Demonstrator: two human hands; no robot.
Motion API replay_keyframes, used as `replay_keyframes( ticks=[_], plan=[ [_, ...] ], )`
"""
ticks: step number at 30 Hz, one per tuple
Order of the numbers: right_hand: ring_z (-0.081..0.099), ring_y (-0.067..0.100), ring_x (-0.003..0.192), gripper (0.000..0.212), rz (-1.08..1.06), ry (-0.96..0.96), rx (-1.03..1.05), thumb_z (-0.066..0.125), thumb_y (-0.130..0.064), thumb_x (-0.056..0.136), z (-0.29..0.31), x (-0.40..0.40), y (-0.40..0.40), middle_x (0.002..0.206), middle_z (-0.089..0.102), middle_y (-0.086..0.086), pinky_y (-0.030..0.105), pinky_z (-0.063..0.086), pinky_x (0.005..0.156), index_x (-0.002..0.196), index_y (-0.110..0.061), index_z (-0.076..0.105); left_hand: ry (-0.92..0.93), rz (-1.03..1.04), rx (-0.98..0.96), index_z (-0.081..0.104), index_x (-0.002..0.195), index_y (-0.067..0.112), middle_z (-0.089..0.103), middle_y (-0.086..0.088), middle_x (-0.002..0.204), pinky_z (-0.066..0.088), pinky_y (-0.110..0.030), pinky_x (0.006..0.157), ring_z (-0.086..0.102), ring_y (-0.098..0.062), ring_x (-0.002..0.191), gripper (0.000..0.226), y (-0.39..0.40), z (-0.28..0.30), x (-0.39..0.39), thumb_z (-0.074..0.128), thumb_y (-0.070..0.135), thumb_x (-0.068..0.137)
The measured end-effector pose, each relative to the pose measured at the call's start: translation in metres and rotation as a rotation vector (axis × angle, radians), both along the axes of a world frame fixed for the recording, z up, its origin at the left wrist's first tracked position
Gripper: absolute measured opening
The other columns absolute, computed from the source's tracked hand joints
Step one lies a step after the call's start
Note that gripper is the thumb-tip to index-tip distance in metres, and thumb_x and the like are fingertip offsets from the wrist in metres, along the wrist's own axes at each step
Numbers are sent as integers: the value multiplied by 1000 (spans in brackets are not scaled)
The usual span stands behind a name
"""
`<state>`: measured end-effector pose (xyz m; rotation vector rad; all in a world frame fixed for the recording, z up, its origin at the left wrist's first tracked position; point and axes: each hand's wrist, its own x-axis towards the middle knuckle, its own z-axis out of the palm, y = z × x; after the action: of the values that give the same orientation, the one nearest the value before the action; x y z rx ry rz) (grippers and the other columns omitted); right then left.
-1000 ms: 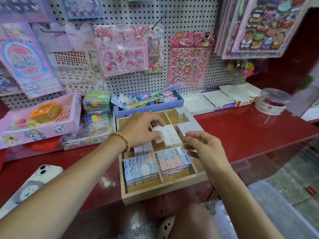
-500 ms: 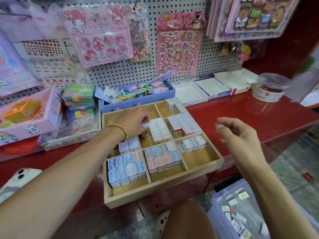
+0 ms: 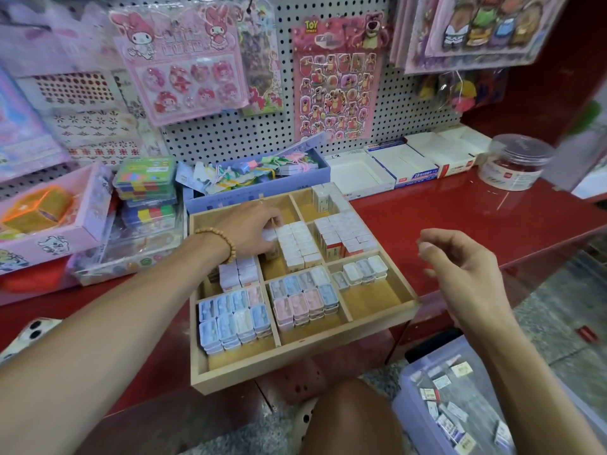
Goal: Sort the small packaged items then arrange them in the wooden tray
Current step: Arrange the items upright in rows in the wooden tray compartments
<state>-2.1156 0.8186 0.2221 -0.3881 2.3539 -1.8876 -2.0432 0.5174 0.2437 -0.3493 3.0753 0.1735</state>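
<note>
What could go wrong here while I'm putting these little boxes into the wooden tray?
The wooden tray has its near edge hanging past the red shelf, so pressing down near the front might tip it. Your left hand is working tight against the white box stack, which could topple the rows. Your right hand hovers empty over the shelf edge; boxes fetched from the floor bin could be dropped.
</note>
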Motion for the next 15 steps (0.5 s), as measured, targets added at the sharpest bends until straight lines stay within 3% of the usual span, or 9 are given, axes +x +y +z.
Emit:
replay_keyframes(
  ticks=[3,12,15],
  plan=[
    [66,13,92,14,-26,12,-28,64,-16,95,5,3,8,96,73,-5,46,53,96,100,-28,70,15,8,69,62,115,17,62,1,106,51,-39,87,58,-18,99,37,2,17,2,72,35,84],
    [66,9,89,14,-102,56,-52,65,-20,94,29,28,62,95,73,-10,42,55,93,102,-28,72,442,17,585,67,99,24,66,10,91,48,-13,74,62,0,85,14,94,46,40,71,25,86],
    [67,10,89,15,-124,63,-44,65,-19,94,33,43,93,94,72,-10,39,55,91,105,-27,71,513,40,773,67,96,24,66,6,92,50,-17,73,62,-2,85,11,136,35,54,70,18,87]
  ],
)
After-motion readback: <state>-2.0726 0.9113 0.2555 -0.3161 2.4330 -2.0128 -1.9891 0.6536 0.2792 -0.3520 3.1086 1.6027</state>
